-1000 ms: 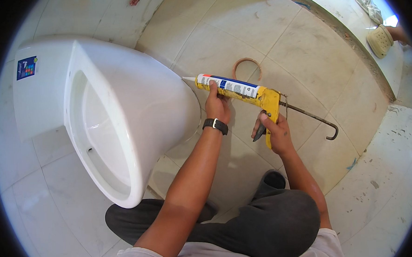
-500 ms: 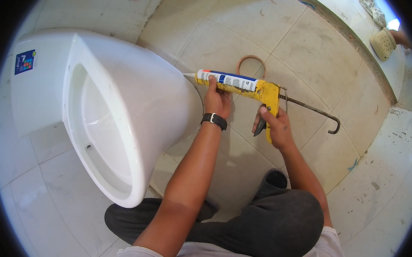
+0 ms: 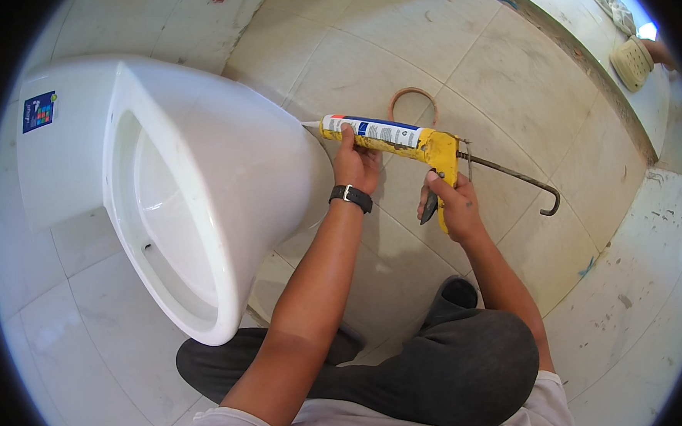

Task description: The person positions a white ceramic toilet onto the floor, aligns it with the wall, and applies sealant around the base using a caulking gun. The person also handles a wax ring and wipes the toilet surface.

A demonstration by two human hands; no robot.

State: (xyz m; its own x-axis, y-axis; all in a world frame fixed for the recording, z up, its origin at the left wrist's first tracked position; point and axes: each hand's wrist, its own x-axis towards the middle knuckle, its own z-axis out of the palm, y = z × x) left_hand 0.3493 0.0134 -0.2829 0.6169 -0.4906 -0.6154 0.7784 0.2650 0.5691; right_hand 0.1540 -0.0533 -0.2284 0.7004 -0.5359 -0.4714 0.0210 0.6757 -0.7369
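Observation:
A yellow caulking gun (image 3: 440,151) loaded with a white and blue sealant tube (image 3: 379,131) lies across my two hands. My left hand (image 3: 356,163), with a black-strapped watch at the wrist, is closed round the barrel from below, thumb on the tube. My right hand (image 3: 458,207) grips the handle, fingers at the dark trigger (image 3: 429,207). The pale nozzle (image 3: 311,125) points left, its tip at the lower outer side of a white toilet (image 3: 253,148); whether it touches cannot be made out. A hooked plunger rod (image 3: 516,174) sticks out to the right.
A brown ring (image 3: 413,93), like a tape roll, lies on the beige floor tiles (image 3: 394,40) beyond the gun. A raised sill (image 3: 580,61) curves along the far right. Past it, another person's foot in a beige clog (image 3: 632,64) shows. My bent legs (image 3: 442,370) are close below.
The view has shifted very slightly. Both hands keep their grip on the caulking gun, and its nozzle stays at the toilet's side.

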